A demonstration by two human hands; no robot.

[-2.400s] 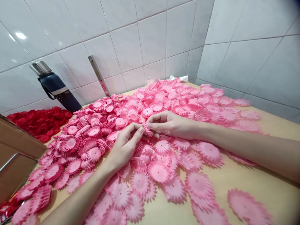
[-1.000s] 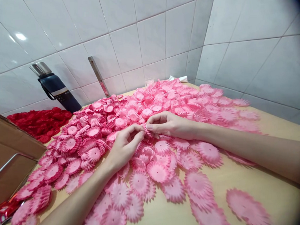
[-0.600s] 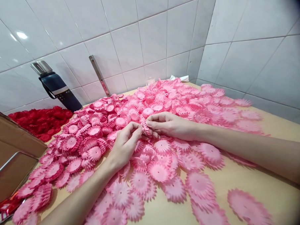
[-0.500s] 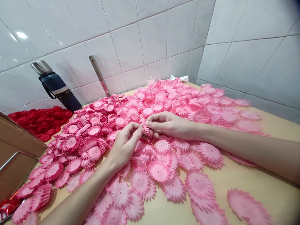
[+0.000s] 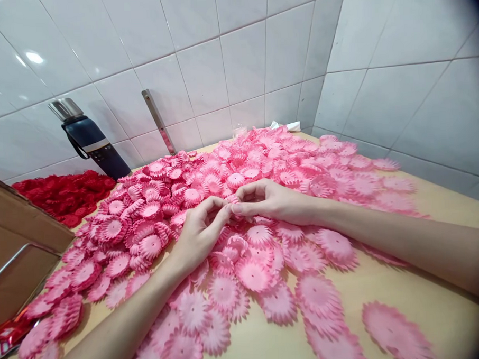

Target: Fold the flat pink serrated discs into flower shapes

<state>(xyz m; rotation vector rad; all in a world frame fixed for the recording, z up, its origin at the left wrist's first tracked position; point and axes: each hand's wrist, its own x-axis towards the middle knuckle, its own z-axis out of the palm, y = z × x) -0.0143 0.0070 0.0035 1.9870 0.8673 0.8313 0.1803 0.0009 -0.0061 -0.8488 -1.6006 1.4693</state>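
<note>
Over the middle of a wide heap of pink flower-shaped discs (image 5: 253, 274), my two hands meet fingertip to fingertip. My left hand (image 5: 204, 228) is closed, thumb and forefinger pinched on the edge of a small pink petal disc (image 5: 232, 199). From the other side my right hand (image 5: 266, 202) pinches the same disc, its fingers curled. Most of this disc is hidden behind the fingertips. The loose discs have scalloped, darker pink edges and a small hole in the centre.
A dark blue flask (image 5: 93, 143) leans at the tiled wall beside a pile of red petals (image 5: 65, 195). A metal strip (image 5: 157, 119) also leans there. At left stands a cardboard box (image 5: 23, 242), with a red wrapper (image 5: 10, 335) below. Pale tabletop (image 5: 266, 342) shows in front.
My fingertips have come closer together, and the right thumb has moved slightly down and left over the disc. Less of the held disc shows now.
</note>
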